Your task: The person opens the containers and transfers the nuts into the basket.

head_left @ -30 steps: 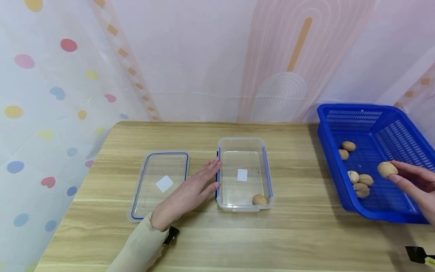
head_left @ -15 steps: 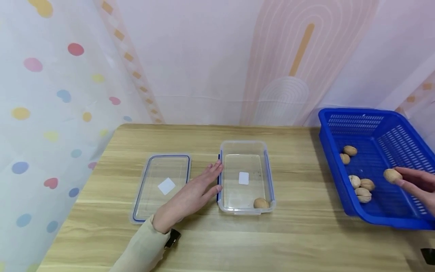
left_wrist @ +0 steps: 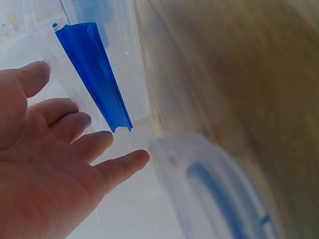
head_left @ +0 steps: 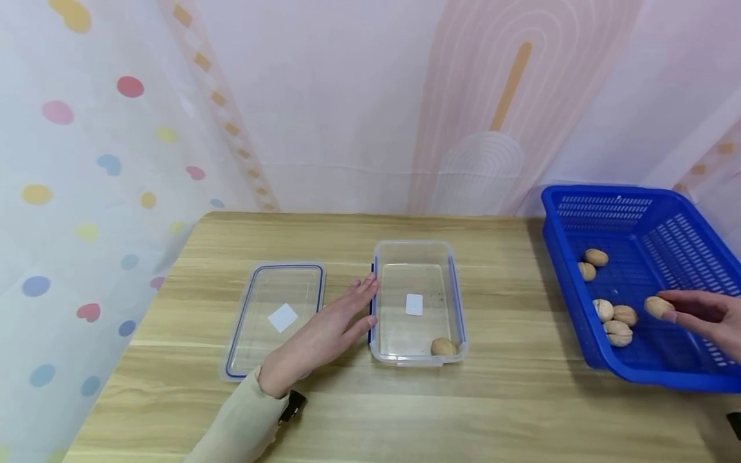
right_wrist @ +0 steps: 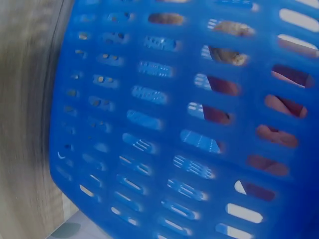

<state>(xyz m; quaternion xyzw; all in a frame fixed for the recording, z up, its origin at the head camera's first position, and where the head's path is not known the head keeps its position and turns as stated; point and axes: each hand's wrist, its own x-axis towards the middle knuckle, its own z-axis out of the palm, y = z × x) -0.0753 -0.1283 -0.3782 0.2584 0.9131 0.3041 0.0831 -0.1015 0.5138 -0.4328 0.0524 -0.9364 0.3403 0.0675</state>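
Note:
My left hand (head_left: 361,301) lies flat and open on the table, its fingertips against the left wall of a clear plastic container (head_left: 412,245). The left wrist view shows this hand (left_wrist: 65,164) beside the container's blue clip (left_wrist: 94,79). One walnut (head_left: 443,346) lies in the container's near right corner. My right hand (head_left: 674,307) reaches into the blue basket (head_left: 608,190) at the right. It pinches a walnut (head_left: 657,307) at its fingertips, low over the basket floor. Through the basket's slotted wall (right_wrist: 164,124), the right wrist view shows the fingers (right_wrist: 279,134).
The container's clear lid (head_left: 278,315) with a blue seal lies flat left of my left hand. Several more walnuts (head_left: 613,315) lie in the basket. The wooden table (head_left: 463,411) ends at a patterned wall behind and a dotted curtain at the left.
My right hand has lowered the walnut toward the basket floor. The left hand has stayed against the container.

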